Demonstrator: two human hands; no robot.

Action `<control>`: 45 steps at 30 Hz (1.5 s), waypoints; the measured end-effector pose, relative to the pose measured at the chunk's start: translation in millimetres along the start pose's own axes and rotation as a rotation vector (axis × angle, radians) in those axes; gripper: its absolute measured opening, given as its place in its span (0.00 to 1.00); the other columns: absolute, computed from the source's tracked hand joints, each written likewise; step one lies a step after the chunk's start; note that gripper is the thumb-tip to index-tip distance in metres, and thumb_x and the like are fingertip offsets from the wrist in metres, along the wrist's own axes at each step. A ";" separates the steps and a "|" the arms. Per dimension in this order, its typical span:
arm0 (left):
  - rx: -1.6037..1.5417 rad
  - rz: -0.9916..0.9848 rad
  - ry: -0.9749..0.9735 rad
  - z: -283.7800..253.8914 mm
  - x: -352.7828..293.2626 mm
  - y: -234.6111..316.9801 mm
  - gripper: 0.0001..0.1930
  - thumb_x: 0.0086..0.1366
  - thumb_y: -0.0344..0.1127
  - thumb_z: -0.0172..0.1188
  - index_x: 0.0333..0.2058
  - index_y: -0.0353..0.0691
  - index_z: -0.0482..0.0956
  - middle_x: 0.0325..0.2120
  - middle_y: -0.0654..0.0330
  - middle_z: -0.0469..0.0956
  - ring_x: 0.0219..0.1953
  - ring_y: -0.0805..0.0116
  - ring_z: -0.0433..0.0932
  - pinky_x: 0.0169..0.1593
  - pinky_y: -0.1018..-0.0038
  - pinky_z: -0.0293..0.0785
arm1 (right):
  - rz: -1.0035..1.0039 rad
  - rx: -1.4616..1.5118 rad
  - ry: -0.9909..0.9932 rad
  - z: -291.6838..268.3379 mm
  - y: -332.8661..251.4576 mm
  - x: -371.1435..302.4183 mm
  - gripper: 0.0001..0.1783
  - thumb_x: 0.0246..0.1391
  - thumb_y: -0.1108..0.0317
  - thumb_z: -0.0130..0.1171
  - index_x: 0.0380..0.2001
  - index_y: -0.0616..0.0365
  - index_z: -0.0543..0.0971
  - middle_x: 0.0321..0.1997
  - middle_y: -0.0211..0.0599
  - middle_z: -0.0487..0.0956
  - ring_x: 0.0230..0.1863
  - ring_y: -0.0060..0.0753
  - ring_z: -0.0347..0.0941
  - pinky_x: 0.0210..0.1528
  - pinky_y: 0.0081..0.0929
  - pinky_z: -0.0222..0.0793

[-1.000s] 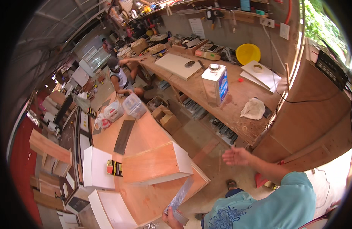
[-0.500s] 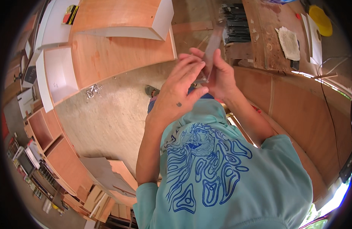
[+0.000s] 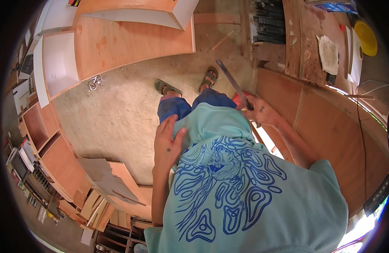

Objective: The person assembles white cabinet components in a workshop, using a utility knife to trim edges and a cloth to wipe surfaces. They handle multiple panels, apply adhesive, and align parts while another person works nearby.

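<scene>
My right hand (image 3: 261, 111) is closed on one end of a long, narrow grey metal strip (image 3: 231, 79). The strip slants up and to the left from the fist, its far end above the floor near my right foot. Part of the gripped end is hidden by the fingers. Down by my left thigh, my left hand (image 3: 165, 143) hangs with nothing in it, its fingers stretched out beside the blue shorts (image 3: 174, 108). A red object (image 3: 241, 99), mostly covered, shows behind the right hand.
Wooden cabinet panels (image 3: 135, 46) with a white compartment (image 3: 59, 63) stand front left. Small metal pieces (image 3: 96, 82) lie on the floor. Several black metal strips (image 3: 268, 23) are stacked beside a workbench (image 3: 302, 46) bearing a cloth (image 3: 328, 55). A long wooden panel (image 3: 325, 122) runs along my right.
Both hands were together in front of me around the strip. They have parted: the left dropped to my thigh, while the right lowered to my right side with the strip.
</scene>
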State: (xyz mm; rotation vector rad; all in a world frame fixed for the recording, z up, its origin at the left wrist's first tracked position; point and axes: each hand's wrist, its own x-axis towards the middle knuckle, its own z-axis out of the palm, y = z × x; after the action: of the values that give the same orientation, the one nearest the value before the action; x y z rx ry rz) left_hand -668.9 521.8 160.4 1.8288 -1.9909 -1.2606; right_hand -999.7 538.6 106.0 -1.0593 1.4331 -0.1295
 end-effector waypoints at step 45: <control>-0.256 0.262 -0.675 34.1 -55.6 -11.0 0.23 0.66 0.48 0.50 0.52 0.37 0.73 0.49 0.46 0.75 0.52 0.47 0.72 0.55 0.59 0.68 | 0.076 0.351 -0.088 116.6 68.9 -49.0 0.26 0.50 0.73 0.50 0.56 0.59 0.66 0.47 0.38 0.76 0.42 0.28 0.72 0.44 0.25 0.68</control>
State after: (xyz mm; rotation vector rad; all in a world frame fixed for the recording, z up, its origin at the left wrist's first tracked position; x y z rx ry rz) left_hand -668.5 587.7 154.3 1.0568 -2.1216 -2.1095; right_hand -947.6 668.7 72.8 -0.7140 1.3110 -0.2660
